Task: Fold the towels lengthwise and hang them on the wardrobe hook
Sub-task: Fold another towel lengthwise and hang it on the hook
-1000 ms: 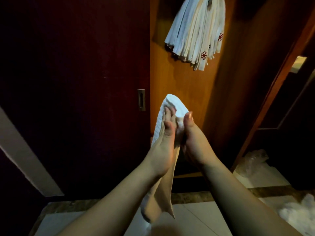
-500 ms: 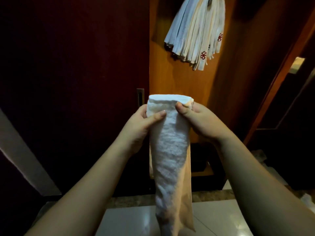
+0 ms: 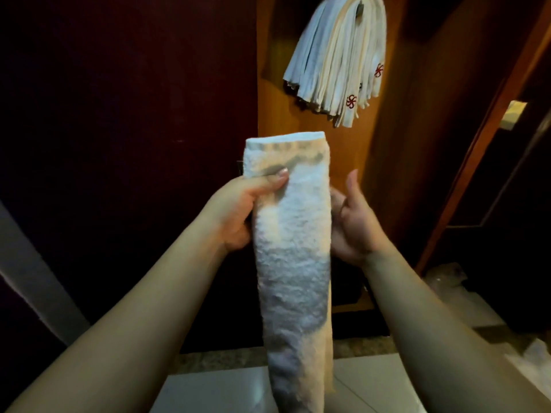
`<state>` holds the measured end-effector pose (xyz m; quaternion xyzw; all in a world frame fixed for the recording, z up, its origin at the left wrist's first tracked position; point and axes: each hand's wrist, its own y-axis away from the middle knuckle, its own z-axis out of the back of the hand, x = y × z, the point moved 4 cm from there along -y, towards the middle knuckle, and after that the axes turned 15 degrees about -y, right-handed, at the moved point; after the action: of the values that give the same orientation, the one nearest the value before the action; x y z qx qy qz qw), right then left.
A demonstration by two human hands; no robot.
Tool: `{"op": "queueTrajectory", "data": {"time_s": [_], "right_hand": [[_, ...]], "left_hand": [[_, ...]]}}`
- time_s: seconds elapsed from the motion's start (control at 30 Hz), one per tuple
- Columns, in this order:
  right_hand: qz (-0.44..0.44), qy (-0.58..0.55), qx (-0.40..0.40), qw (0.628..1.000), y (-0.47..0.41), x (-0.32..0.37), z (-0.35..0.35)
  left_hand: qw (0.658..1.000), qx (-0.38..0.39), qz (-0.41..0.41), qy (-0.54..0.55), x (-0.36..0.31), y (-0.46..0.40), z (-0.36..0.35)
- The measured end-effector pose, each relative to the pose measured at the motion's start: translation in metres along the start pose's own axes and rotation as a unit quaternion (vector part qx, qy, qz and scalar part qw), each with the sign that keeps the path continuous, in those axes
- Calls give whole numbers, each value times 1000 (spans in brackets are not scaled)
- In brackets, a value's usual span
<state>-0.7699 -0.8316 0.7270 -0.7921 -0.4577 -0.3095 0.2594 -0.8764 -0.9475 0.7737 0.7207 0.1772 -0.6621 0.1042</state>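
A white towel [image 3: 293, 248], folded into a long narrow strip, hangs straight down in front of me. My left hand [image 3: 238, 213] grips its left edge near the top, thumb across the front. My right hand [image 3: 353, 222] is at the towel's right edge with fingers spread and thumb up; whether it touches the cloth is hidden by the towel. Above, several folded white towels [image 3: 334, 64] with red emblems hang bunched from a hook [image 3: 359, 8] on the orange wooden wardrobe panel [image 3: 268, 111].
A dark sliding wardrobe door [image 3: 134, 144] fills the left side. A wooden door frame [image 3: 477, 144] slants down the right. Crumpled clear plastic [image 3: 444, 278] lies on the pale tiled floor [image 3: 223, 389] at the lower right.
The towel went from bunched between both hands to a flat hanging strip, then rose slightly. My right hand slid down from the top corner and opened; my left hand shifted lower on the left edge.
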Motion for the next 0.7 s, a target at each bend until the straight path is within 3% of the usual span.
{"op": "queueTrajectory", "data": {"time_s": [0.17,0.37,0.5,0.7], "right_hand": [[-107,-91,-85,986,10,-72,46],[-114,-72,-85,987,9,-94,56],[-105,-88,-119,983,8,-88,47],[-85,96,-79,989,6,-76,40]], "left_hand": [[998,-54,-5,-26,-31,-8,13],[994,-82,-22,-66,-51,-15,28],[995,-54,-42,-73,-60,-15,31],[994,-35,-55,-83,-66,-16,35]]}}
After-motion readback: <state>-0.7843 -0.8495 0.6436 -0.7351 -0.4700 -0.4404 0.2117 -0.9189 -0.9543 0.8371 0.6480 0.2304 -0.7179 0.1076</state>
